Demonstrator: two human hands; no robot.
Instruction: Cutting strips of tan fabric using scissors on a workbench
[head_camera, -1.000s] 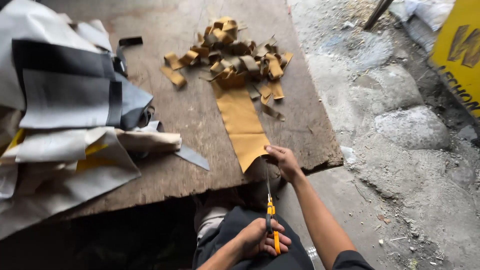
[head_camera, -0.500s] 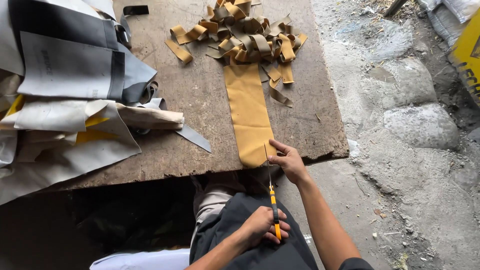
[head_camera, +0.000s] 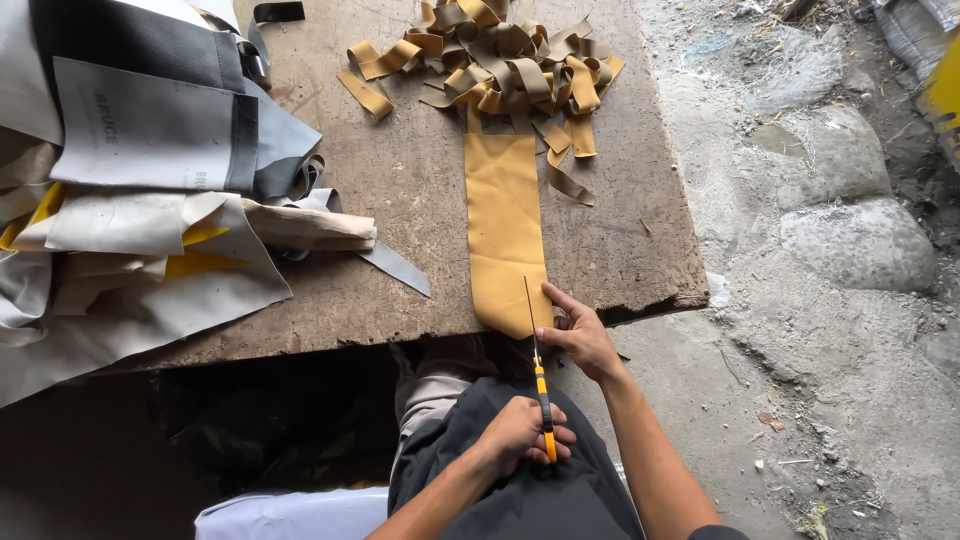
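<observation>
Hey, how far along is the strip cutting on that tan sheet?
Done: a heap of cut tan strips lies at the far end of the wooden board. In hand: the left hand grips an orange-handled knife with its blade at the near edge of the tan sheet, while the right hand pins that edge. Left: the sheet looks mostly uncut.

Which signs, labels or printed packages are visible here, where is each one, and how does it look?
Yellow sign: far right edge, mostly cut off by the frame; only a flat yellow corner shows.
Grey printed sheet: top of the pile at the left of the wooden board; rectangular, pale grey with a dark band and small dark print.
</observation>
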